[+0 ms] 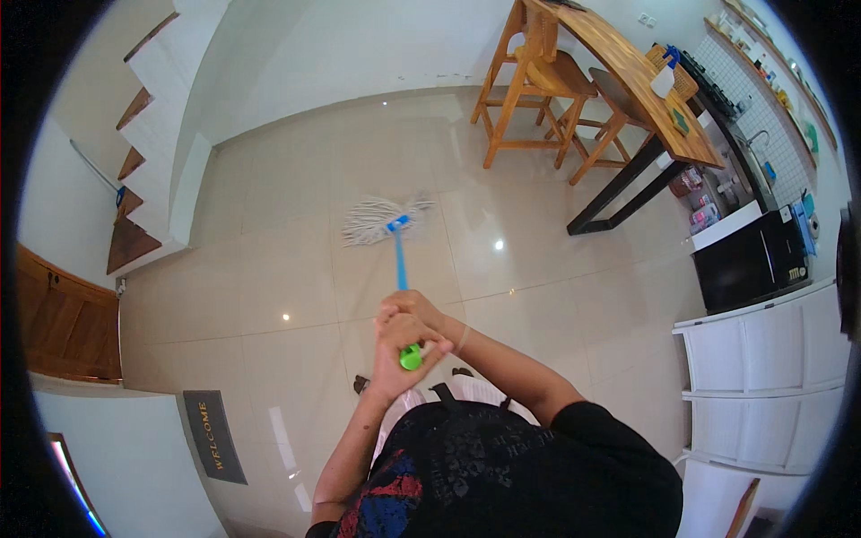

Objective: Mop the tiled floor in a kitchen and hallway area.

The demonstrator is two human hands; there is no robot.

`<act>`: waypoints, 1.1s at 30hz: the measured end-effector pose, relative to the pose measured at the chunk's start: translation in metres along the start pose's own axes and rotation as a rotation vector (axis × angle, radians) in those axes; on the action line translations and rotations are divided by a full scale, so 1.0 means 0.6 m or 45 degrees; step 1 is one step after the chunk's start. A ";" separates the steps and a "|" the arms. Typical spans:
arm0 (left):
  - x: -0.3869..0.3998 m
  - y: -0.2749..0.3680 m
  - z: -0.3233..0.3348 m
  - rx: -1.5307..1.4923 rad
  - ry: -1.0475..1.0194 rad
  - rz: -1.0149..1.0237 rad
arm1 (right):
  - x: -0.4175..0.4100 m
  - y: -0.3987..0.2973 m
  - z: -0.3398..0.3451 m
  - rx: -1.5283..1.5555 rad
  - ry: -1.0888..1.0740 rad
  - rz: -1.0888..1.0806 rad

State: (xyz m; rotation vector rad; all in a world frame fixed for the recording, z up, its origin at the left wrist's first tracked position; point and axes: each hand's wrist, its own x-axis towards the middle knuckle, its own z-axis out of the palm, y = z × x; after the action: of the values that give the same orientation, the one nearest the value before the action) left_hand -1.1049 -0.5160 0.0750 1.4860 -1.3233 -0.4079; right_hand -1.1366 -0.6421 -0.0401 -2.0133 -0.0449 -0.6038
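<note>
A string mop with a blue handle [401,262] extends away from my body over the tiled floor. Its pale cotton strands [370,223] lie spread on the tiles, slightly blurred at the right side, below a blue plastic head clamp [397,223]. My left hand [398,350] is wrapped around the top end of the handle, where a bright green end cap [410,358] shows between thumb and fingers. Just farther down the shaft, my right hand [416,311] grips the handle, partly covered by the left.
Wooden bar stools [538,87] stand by a tall wooden table [625,47] with a black metal leg [619,195]. White stairs [151,202] rise at left. A doormat [214,437] lies lower left. White cabinets [760,356] and a black mini fridge [736,262] line the right.
</note>
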 end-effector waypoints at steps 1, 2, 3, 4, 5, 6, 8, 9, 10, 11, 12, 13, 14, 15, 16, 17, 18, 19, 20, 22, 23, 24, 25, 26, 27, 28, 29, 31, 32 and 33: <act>0.005 0.007 0.030 -0.060 -0.112 0.020 | -0.037 0.001 -0.029 -0.003 0.055 0.042; 0.008 0.015 0.058 -0.051 -0.121 0.027 | -0.071 0.003 -0.053 -0.096 0.120 -0.002; 0.009 0.022 0.085 -0.079 -0.202 0.107 | -0.105 0.004 -0.074 -0.188 0.186 -0.041; 0.009 0.029 0.112 -0.109 -0.279 0.183 | -0.136 -0.002 -0.093 -0.185 0.195 -0.041; 0.009 0.033 0.140 -0.106 -0.288 0.182 | -0.167 -0.008 -0.109 -0.263 0.277 -0.003; 0.009 0.037 0.170 -0.156 -0.366 0.180 | -0.196 -0.017 -0.129 -0.346 0.358 0.038; 0.012 0.054 0.216 -0.220 -0.499 0.174 | -0.249 -0.029 -0.165 -0.355 0.426 0.115; 0.017 0.060 0.239 -0.222 -0.512 0.180 | -0.271 -0.035 -0.185 -0.372 0.490 0.189; 0.020 0.062 0.260 -0.260 -0.544 0.193 | -0.286 -0.044 -0.203 -0.370 0.496 0.190; 0.022 0.063 0.276 -0.296 -0.572 0.204 | -0.299 -0.053 -0.219 -0.422 0.517 0.221; 0.026 0.066 0.289 -0.311 -0.612 0.197 | -0.312 -0.061 -0.231 -0.473 0.541 0.256; 0.030 0.070 0.298 -0.305 -0.613 0.189 | -0.324 -0.063 -0.241 -0.463 0.541 0.257; 0.033 0.075 0.305 -0.337 -0.612 0.185 | -0.333 -0.063 -0.247 -0.520 0.556 0.277; 0.038 0.078 0.308 -0.368 -0.614 0.181 | -0.337 -0.066 -0.253 -0.578 0.574 0.298; 0.040 0.084 0.307 -0.376 -0.613 0.183 | -0.340 -0.069 -0.257 -0.602 0.579 0.284; 0.039 0.091 0.301 -0.362 -0.601 0.168 | -0.340 -0.074 -0.256 -0.582 0.569 0.277; 0.039 0.099 0.292 -0.368 -0.608 0.151 | -0.337 -0.084 -0.255 -0.576 0.577 0.237; 0.040 0.112 0.283 -0.372 -0.611 0.130 | -0.333 -0.094 -0.254 -0.566 0.582 0.197; 0.041 0.127 0.267 -0.360 -0.590 0.113 | -0.326 -0.105 -0.250 -0.544 0.563 0.188; 0.046 0.184 0.221 -0.286 -0.598 0.104 | -0.302 -0.142 -0.236 -0.410 0.514 0.056; 0.048 0.212 0.198 -0.272 -0.573 0.086 | -0.285 -0.164 -0.228 -0.387 0.492 0.044; 0.050 0.241 0.175 -0.253 -0.554 0.100 | -0.265 -0.191 -0.219 -0.245 0.479 -0.011; 0.050 0.265 0.154 -0.223 -0.528 0.110 | -0.242 -0.216 -0.208 -0.092 0.460 -0.073; 0.048 0.284 0.136 -0.209 -0.506 0.096 | -0.222 -0.243 -0.200 -0.072 0.441 -0.084; 0.041 0.301 0.118 -0.156 -0.460 0.079 | -0.200 -0.270 -0.190 0.102 0.407 -0.110; 0.034 0.314 0.106 -0.113 -0.425 0.068 | -0.186 -0.285 -0.178 0.264 0.379 -0.126; 0.024 0.320 0.096 -0.102 -0.408 0.059 | -0.176 -0.287 -0.162 0.278 0.363 -0.133; 0.009 0.327 0.081 0.072 -0.267 0.018 | -0.158 -0.279 -0.132 0.459 0.196 -0.220; 0.007 0.328 0.076 0.142 -0.198 -0.035 | -0.150 -0.266 -0.118 0.511 0.073 -0.178; 0.000 0.314 0.075 0.137 -0.196 -0.039 | -0.139 -0.249 -0.098 0.512 0.070 -0.173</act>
State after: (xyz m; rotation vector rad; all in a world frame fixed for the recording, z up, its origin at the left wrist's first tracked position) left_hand -1.2366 -0.5052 0.2171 1.5914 -1.4647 -0.4851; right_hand -1.2748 -0.5975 0.0683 -1.6121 -0.2522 -0.6763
